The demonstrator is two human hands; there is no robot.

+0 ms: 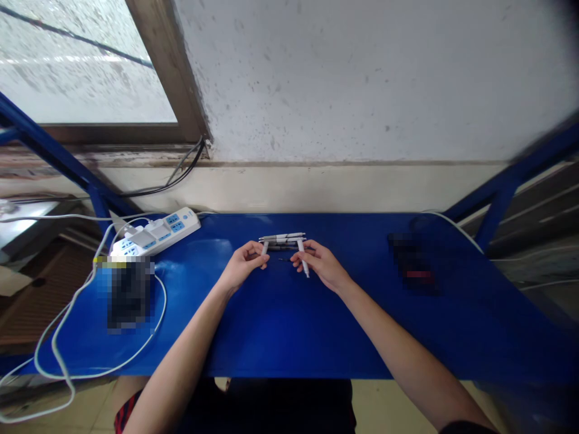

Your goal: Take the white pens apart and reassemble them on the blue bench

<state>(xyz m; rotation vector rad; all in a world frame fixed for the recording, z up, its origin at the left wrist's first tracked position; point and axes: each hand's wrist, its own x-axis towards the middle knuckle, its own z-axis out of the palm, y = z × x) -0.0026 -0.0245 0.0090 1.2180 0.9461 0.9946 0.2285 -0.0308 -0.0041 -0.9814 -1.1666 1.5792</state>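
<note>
My left hand pinches a short white pen piece between thumb and fingers. In my right hand is a white pen barrel, slanting down toward me. A small dark thin piece points left from near my right fingertips; whether the hand holds it or it lies on the table I cannot tell. Just beyond both hands, several white and dark pens lie side by side on the blue table. My fingers hide parts of the pens.
At the left stands a white power strip with plugs in it. White cables loop over the table's left edge. A blurred dark object lies below the strip, another blurred dark object at the right. Blue frame bars flank the table; a wall rises behind.
</note>
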